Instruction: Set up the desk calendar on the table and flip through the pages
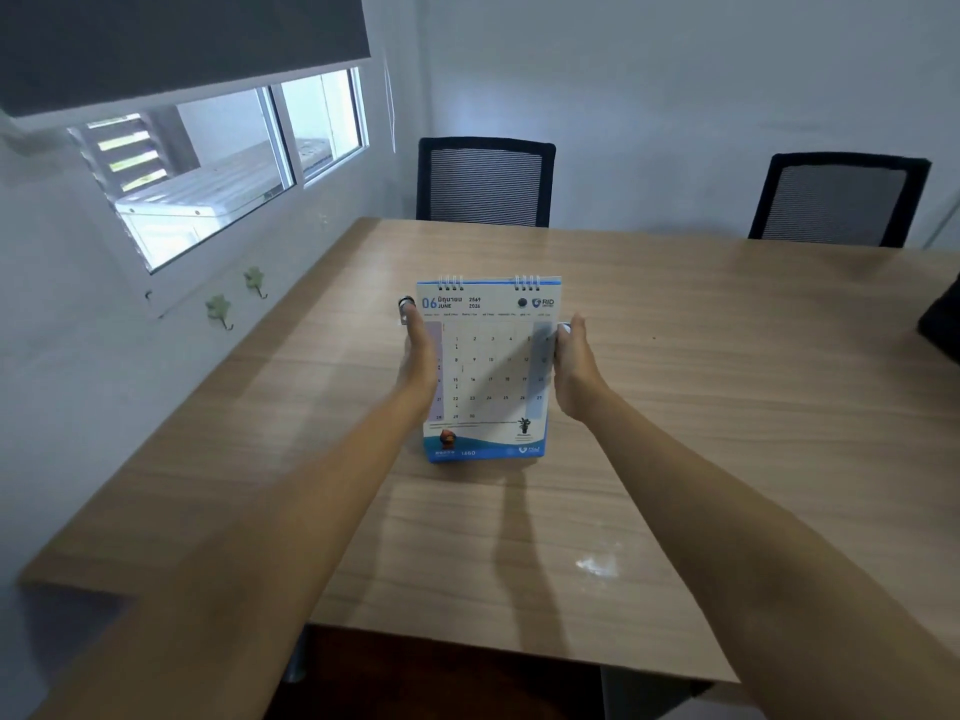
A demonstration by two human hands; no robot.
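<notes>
A white and blue spiral-bound desk calendar [488, 371] stands upright near the middle of the wooden table [727, 356], its bottom edge on the tabletop. The page facing me reads 06 June 2026. My left hand [418, 356] grips the calendar's left edge, with a ring on one finger. Against the right edge presses my right hand [571, 366], fingers wrapped behind the card. Both forearms reach in from the bottom of the view. The calendar's back and stand are hidden.
Two black mesh office chairs [485, 181] [836, 200] stand at the far side of the table. A window with a dark roller blind [182, 39] is on the left wall. A dark object [943, 324] sits at the table's right edge.
</notes>
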